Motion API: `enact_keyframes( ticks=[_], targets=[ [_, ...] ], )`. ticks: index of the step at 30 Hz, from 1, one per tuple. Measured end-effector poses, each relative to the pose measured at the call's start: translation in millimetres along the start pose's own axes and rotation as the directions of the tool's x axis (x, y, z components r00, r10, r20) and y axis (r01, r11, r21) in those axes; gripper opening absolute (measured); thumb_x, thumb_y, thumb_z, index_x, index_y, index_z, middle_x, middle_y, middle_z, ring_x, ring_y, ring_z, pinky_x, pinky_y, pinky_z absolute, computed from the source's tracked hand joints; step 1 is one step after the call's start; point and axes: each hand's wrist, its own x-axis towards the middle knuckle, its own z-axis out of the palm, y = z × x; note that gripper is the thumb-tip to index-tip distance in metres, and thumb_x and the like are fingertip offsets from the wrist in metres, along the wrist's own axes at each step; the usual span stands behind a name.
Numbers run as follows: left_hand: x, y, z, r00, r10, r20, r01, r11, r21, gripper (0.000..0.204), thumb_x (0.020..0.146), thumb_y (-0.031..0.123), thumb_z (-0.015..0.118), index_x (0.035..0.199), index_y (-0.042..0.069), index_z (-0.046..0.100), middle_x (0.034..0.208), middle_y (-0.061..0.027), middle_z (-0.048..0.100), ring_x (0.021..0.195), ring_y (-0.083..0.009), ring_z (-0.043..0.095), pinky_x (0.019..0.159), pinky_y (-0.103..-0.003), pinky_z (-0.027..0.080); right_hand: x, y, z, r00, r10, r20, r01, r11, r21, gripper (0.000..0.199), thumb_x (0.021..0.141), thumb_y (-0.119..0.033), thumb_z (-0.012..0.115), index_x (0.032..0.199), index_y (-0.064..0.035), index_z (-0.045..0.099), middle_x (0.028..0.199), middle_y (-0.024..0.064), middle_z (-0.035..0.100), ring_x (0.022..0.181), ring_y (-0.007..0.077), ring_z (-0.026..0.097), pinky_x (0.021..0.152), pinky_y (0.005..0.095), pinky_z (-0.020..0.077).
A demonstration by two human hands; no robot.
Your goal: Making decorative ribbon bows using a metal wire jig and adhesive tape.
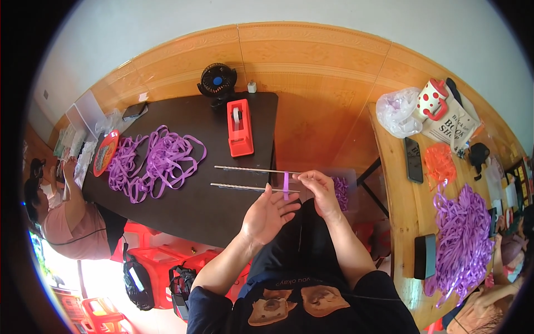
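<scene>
Two thin silvery rods (245, 168) lie roughly parallel, reaching out past the right edge of the dark table. A narrow purple ribbon (286, 186) spans both of them near their right ends. My right hand (318, 192) has its fingertips pinched at the end of the upper rod, just right of the ribbon. Whether the rod or a bit of ribbon is between them, I cannot tell. Palm up, my left hand (264, 217) is held at the lower rod, thumb raised and fingers stretched out beneath the ribbon.
The dark table (217, 214) bears a purple ribbon heap (167, 161), a red tape dispenser (240, 128) and a black fan (217, 82). Purple ribbons lie in a clear bin (342, 192). More ribbon (461, 239) and a phone (413, 160) cover the wooden table. Another person (75, 228) sits left.
</scene>
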Motion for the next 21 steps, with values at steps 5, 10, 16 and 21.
enact_keyframes(
  ticks=[5, 10, 16, 21],
  targets=[
    [-0.7, 0.4, 0.0, 1.000, 0.006, -0.002, -0.006, 1.000, 0.018, 0.067, 0.099, 0.051, 0.026, 0.136, -0.004, 0.035, 0.133, -0.0161, 0.048, 0.116, -0.0280, 0.049, 0.093, -0.036, 0.037, -2.5, -10.2, 7.9, 0.963, 0.261, 0.068, -0.270, 0.939, 0.215, 0.030, 0.093, -0.028, 0.055, 0.107, -0.0031, 0.062, 0.114, 0.0115, 0.063, 0.102, 0.0183, 0.059, 0.086, 0.0322, 0.0440],
    [-0.2, 0.3, 1.6, 1.000, 0.006, -0.008, -0.006, 1.000, 0.011, 0.066, 0.099, 0.052, 0.025, 0.135, -0.003, 0.037, 0.131, -0.0149, 0.050, 0.115, -0.0272, 0.049, 0.093, -0.036, 0.037, 6.8, 1.8, 3.3, 0.932, 0.338, 0.131, -0.361, 0.899, 0.247, 0.041, 0.092, -0.034, 0.056, 0.117, -0.0005, 0.055, 0.110, 0.0138, 0.062, 0.102, 0.0233, 0.059, 0.088, 0.0369, 0.0456],
    [0.3, -0.4, -2.4, 1.000, 0.004, 0.014, -0.004, 1.000, -0.012, 0.065, 0.099, 0.052, 0.025, 0.133, -0.001, 0.041, 0.130, -0.0139, 0.051, 0.113, -0.0254, 0.050, 0.091, -0.035, 0.038, 14.1, 16.7, 13.2, 0.911, 0.208, 0.357, -0.385, 0.741, 0.550, 0.066, 0.094, -0.052, 0.045, 0.142, -0.0081, 0.029, 0.115, 0.0201, 0.059, 0.103, 0.0297, 0.058, 0.088, 0.0412, 0.0459],
    [1.1, -0.2, 0.5, 1.000, 0.000, 0.012, 0.000, 1.000, -0.002, 0.065, 0.099, 0.052, 0.025, 0.133, -0.002, 0.041, 0.130, -0.0141, 0.050, 0.112, -0.0252, 0.050, 0.090, -0.035, 0.038, 20.4, 25.2, 6.3, 0.914, 0.161, 0.373, -0.371, 0.704, 0.606, 0.065, 0.095, -0.053, 0.040, 0.142, -0.0091, 0.028, 0.111, 0.0237, 0.060, 0.104, 0.0317, 0.058, 0.091, 0.0439, 0.0449]
  ],
)
